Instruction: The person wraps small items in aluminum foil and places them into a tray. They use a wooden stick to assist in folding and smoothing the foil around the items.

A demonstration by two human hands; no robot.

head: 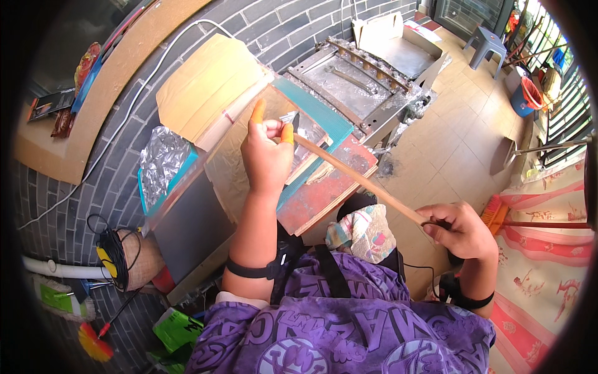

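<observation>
A long thin wooden stick (357, 177) runs slantwise between my two hands. My left hand (267, 156) pinches its far end between thumb and fingers, with the index finger raised. Orange-yellow finger cots cover that thumb and index finger. Beside the thumb a small dark pointed piece (295, 121) shows; I cannot tell what it is. My right hand (462, 231) grips the near end of the stick. Under my left hand lies a brown-covered board (229, 161) with silvery foil scraps (308, 131), on a teal corrugated sheet (338, 121) over a worn red wooden bench (336, 187).
Beyond the bench stands a metal frame (327, 100) with a wrench (352, 80) on it. Cardboard (210, 89) and a teal-edged box of crumpled foil (163, 168) are at left. A patterned towel (369, 231) rests on my lap. A plastic stool (488, 46) and bucket (523, 100) stand farther off.
</observation>
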